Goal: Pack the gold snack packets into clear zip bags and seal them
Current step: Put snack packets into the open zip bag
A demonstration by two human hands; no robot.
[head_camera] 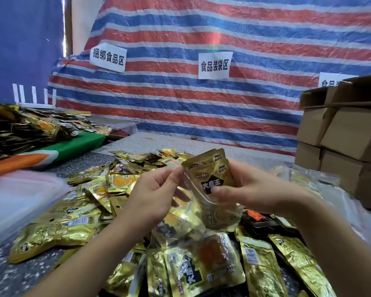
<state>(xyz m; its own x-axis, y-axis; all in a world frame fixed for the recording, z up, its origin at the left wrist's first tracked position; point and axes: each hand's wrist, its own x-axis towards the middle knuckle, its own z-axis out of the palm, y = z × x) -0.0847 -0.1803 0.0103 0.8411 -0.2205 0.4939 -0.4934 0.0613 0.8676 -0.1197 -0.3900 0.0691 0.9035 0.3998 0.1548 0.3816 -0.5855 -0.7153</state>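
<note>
Right hand holds gold packets (printed 大魔王) under sign 食品装袋区.

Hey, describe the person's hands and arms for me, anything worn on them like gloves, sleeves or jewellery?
Both hands are bare: no gloves on the left hand or the right hand. No rings, watch or bracelet show on either. The forearms are uncovered right down to the bottom edge of the picture, so no sleeves appear. Fingernails look short and unpainted.

A third paper sign hides behind the cardboard boxes.
</note>
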